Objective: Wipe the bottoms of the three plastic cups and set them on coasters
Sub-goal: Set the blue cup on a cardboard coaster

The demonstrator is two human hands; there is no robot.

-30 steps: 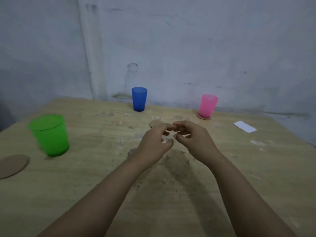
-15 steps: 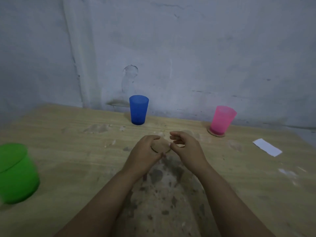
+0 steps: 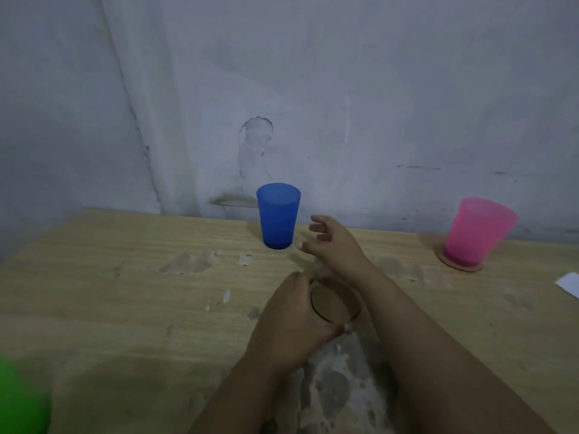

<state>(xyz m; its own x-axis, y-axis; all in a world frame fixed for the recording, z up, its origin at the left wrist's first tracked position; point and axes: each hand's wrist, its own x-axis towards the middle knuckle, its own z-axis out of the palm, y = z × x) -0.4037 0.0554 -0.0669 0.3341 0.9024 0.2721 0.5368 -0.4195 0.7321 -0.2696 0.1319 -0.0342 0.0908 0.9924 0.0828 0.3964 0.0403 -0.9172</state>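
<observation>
A blue cup (image 3: 278, 216) stands upright near the wall, directly on the wooden table (image 3: 125, 292). To its right, close to it but apart, my right hand (image 3: 333, 245) reaches with fingers spread and holds nothing. My left hand (image 3: 297, 317) grips a round brown coaster (image 3: 335, 303) just above the table in the middle. A pink cup (image 3: 477, 231) stands on another coaster (image 3: 460, 266) at the far right. Only a blurred edge of the green cup (image 3: 22, 399) shows at the bottom left.
A white slip of paper (image 3: 568, 285) lies at the right edge. The wall rises straight behind the table's back edge. Worn patches and stains mark the tabletop around my arms.
My view has shifted closer to the blue cup and to the right. My right hand has left the coaster and moved forward beside the blue cup. My left hand alone now holds the coaster.
</observation>
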